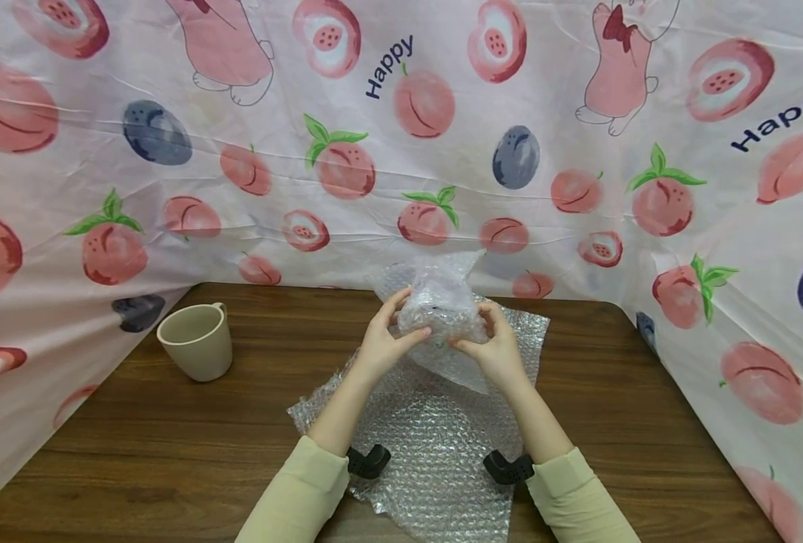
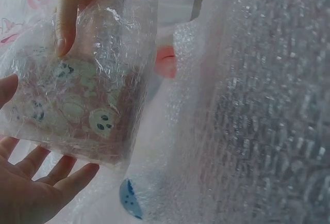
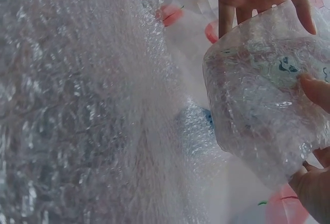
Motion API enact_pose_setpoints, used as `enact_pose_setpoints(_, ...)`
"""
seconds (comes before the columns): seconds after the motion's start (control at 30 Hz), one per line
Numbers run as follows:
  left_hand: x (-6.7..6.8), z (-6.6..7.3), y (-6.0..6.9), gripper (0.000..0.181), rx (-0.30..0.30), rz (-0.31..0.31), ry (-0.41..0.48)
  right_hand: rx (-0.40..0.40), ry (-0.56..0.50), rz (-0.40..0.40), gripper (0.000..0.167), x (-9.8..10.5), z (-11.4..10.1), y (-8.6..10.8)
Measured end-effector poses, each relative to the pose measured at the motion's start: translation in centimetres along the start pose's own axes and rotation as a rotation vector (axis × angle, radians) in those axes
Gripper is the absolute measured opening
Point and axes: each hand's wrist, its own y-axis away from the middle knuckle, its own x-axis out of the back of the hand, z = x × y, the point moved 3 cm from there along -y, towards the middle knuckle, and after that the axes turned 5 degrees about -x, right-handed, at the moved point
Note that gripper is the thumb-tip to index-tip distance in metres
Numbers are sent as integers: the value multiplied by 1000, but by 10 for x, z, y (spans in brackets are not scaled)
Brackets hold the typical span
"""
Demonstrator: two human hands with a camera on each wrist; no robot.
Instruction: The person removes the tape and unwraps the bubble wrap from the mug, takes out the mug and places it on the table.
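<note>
A bundle of bubble wrap (image 1: 442, 302) is held up between both hands above the far part of the table. Through the clear layers in the left wrist view, a patterned item (image 2: 77, 105) shows pink and pale patches with dark spots; the wrap blurs its exact kind. My left hand (image 1: 385, 343) grips the bundle's left side, thumb across the near face. On the opposite side my right hand (image 1: 499, 351) holds it, thumb in front and fingers around the right edge. A large bubble wrap sheet (image 1: 442, 437) lies on the table beneath the bundle and forearms.
A beige mug (image 1: 200, 347) stands upright at the left on the brown wooden table (image 1: 136, 445). A fruit-printed cloth (image 1: 238, 121) hangs behind the table and along both sides. Black wrist cameras (image 1: 369, 461) sit at both sleeve cuffs.
</note>
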Motion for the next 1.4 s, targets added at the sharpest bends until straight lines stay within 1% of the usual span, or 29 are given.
enact_pose_setpoints(0.13, -2, -4, 2, 74, 19, -12, -23, 2, 18, 2, 52, 0, 5, -1)
enact_pose_setpoints(0.27, -5, -8, 3, 76, 46, -22, -21, -13, 45, 6, 53, 0, 9, -1)
enact_pose_setpoints(0.4, -7, -12, 4, 75, 31, -16, -12, -42, 68, 2, 54, 1, 15, -1)
enact_pose_setpoints(0.5, -9, -16, 4, 73, 3, -12, -18, -49, 91, 0, 53, 1, 19, -1)
enact_pose_setpoints(0.63, -11, -19, 4, 72, 8, -13, -19, -59, 97, -6, 53, 1, 20, 0)
enact_pose_setpoints(0.67, -11, -18, 4, 71, 14, -16, -13, -65, 89, -13, 53, 1, 19, 0)
enact_pose_setpoints(0.7, -11, -14, 6, 71, 9, -20, -14, -70, 86, -19, 53, 1, 18, 1)
enact_pose_setpoints(0.9, -12, 8, 13, 69, 4, -42, -19, -87, 101, -48, 50, 0, -6, 13)
enact_pose_setpoints(0.97, -13, 2, 13, 69, 19, -42, -13, -96, 106, -53, 48, 0, -10, 16)
enact_pose_setpoints(1.07, -15, -13, 11, 70, 29, -39, -21, -100, 115, -53, 47, 0, -12, 19)
enact_pose_setpoints(1.13, -16, -24, 9, 72, 34, -36, -22, -99, 116, -54, 47, 0, -9, 18)
enact_pose_setpoints(1.2, -17, -28, 9, 72, 35, -33, -29, -85, 119, -58, 47, 1, -6, 18)
enact_pose_setpoints(1.4, -19, -33, 11, 72, 54, -23, -22, -93, 138, -40, 51, 2, 30, 6)
